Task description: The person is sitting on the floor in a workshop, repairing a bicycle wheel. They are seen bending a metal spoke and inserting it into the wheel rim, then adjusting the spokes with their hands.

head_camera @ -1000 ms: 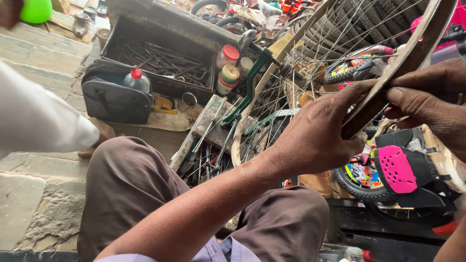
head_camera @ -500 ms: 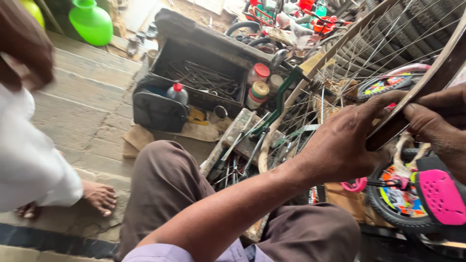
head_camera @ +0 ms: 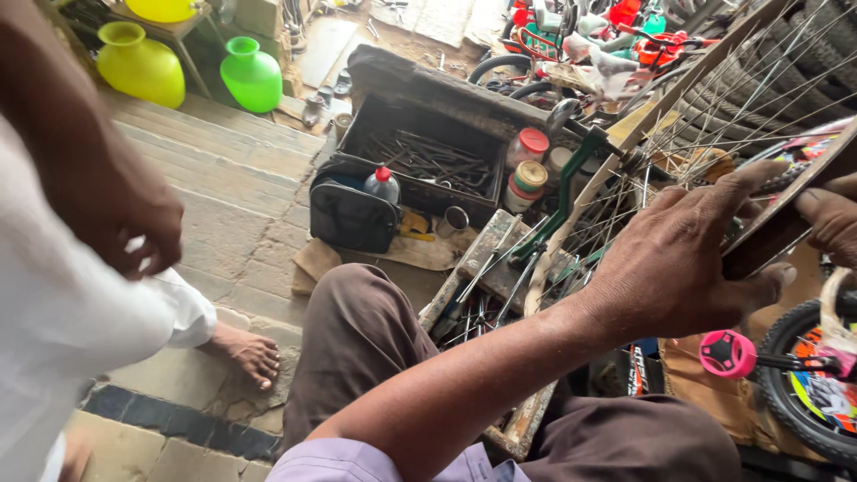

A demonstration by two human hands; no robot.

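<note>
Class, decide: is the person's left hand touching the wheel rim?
Touching. The head view shows the left hand wrapped over the wheel rim, its fingers lying on the rim's edge.

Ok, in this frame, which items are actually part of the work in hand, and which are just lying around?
In hand:
- left hand gripping the wheel rim
- right hand on the same rim
- spokes of that wheel

Lying about:
- open toolbox
- red-capped bottle
- two jars
- green vase, yellow vase
- child's bike wheel
- another person's hand
</note>
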